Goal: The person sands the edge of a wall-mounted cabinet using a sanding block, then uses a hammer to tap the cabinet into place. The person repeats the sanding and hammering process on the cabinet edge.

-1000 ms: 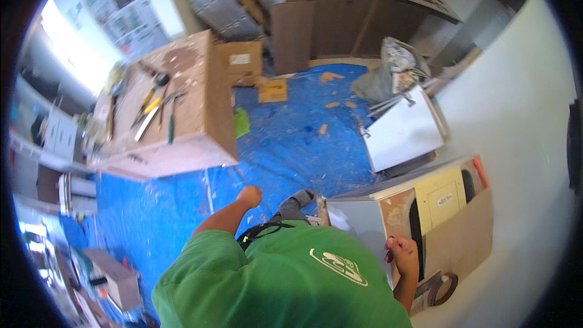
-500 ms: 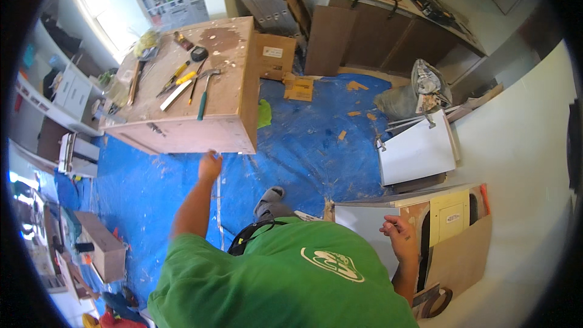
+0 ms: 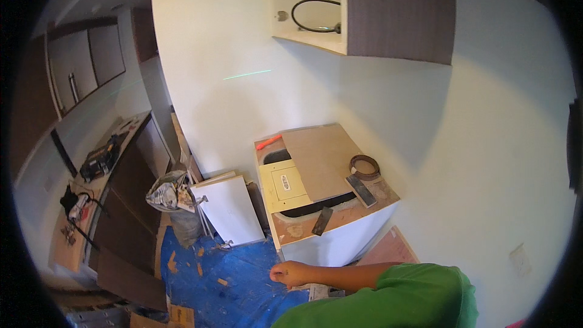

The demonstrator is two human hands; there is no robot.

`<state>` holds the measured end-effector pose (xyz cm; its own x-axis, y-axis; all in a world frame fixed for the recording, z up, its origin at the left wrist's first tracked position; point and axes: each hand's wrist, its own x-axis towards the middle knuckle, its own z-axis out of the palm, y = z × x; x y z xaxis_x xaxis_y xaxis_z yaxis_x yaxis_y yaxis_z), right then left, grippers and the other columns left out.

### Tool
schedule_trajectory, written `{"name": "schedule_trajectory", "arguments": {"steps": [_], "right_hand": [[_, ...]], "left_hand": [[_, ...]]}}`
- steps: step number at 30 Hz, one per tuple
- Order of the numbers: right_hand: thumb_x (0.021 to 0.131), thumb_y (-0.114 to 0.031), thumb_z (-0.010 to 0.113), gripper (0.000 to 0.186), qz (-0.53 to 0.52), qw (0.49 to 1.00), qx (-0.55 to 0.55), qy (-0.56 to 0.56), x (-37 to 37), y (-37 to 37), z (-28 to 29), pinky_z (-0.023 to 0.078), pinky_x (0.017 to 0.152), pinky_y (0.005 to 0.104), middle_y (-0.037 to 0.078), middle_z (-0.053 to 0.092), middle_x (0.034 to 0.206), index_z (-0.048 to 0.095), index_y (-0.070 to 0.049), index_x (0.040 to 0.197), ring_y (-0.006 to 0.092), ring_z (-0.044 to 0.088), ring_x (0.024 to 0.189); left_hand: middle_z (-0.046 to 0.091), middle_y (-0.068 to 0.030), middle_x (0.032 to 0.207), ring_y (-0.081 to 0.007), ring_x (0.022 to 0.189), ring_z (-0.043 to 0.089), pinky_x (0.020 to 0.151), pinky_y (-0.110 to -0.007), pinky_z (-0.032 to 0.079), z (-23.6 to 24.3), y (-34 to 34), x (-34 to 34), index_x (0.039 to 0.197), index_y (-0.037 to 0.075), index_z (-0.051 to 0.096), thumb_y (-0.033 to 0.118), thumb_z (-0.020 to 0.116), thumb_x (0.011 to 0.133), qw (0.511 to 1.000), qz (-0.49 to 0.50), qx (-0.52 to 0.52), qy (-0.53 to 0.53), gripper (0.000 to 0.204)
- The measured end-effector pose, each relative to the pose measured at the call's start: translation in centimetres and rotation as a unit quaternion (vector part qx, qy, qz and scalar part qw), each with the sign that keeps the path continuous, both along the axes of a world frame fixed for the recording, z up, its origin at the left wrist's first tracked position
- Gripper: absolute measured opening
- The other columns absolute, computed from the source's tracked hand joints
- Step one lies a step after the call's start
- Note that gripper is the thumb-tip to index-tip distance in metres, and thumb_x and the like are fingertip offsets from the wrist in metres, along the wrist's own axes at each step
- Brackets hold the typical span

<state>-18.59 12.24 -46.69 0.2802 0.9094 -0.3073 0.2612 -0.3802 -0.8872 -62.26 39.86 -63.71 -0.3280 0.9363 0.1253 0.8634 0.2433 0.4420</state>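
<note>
My right hand reaches in from the lower right, past the green sleeve. Its fingers are curled closed, and whatever they may hold is hidden. It is just in front of the near left corner of a low white cabinet. On that cabinet's top lie a brown board, a yellow panel and a coiled brown strip. Two short dark pieces rest near the front: a longer one and a smaller one. A red-orange tool lies at the back corner. My left hand is out of view.
White boards with hinges lean against the wall beside a stuffed sack. Blue sheeting covers the floor, with scraps on it. A counter with tools runs along the left. An open wall cabinet hangs above.
The view has swung to the right, so the workbench with the hammer and my left hand have left it. My right hand now appears at the white cabinet's near left corner.
</note>
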Motion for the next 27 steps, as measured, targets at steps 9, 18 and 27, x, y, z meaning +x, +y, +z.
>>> {"name": "schedule_trajectory", "arguments": {"steps": [9,18,27], "right_hand": [[0.092,-0.028,0.058,0.025,0.026,0.986,0.083,-0.145,-0.1,0.5,-4.2,0.05,0.075,0.0366,0.013,0.065,0.089,0.064,-0.005,0.1,0.0252,0.064,0.085],[0.089,-0.027,0.06,0.024,0.083,0.981,0.089,-0.154,-0.6,2.7,-4.3,0.048,0.077,0.0421,0.016,0.063,0.091,0.064,-0.004,0.094,0.0324,0.062,0.088],[0.09,-0.035,0.064,0.03,0.052,0.96,0.237,-0.137,1.3,2.0,-5.3,0.048,0.071,0.0373,0.012,0.063,0.084,0.063,-0.005,0.086,0.024,0.062,0.079]], "left_hand": [[0.061,-0.0149,0.108,-0.0297,0.099,0.057,0.087,-0.042,0.046,2.4,0.3,5.0,0.115,0.001,0.061,0.027,0.062,0.091,0.996,-0.082,-0.018,-0.006,0.035],[0.063,-0.0128,0.102,-0.0273,0.094,0.058,0.083,-0.04,0.047,4.1,-2.3,5.0,0.111,0.001,0.063,0.027,0.06,0.093,0.995,-0.101,0.007,-0.009,0.032],[0.064,-0.0108,0.096,-0.025,0.089,0.059,0.079,-0.039,0.048,6.7,-8.1,6.2,0.108,0.001,0.065,0.027,0.059,0.094,0.985,-0.139,0.098,-0.04,0.03]]}}
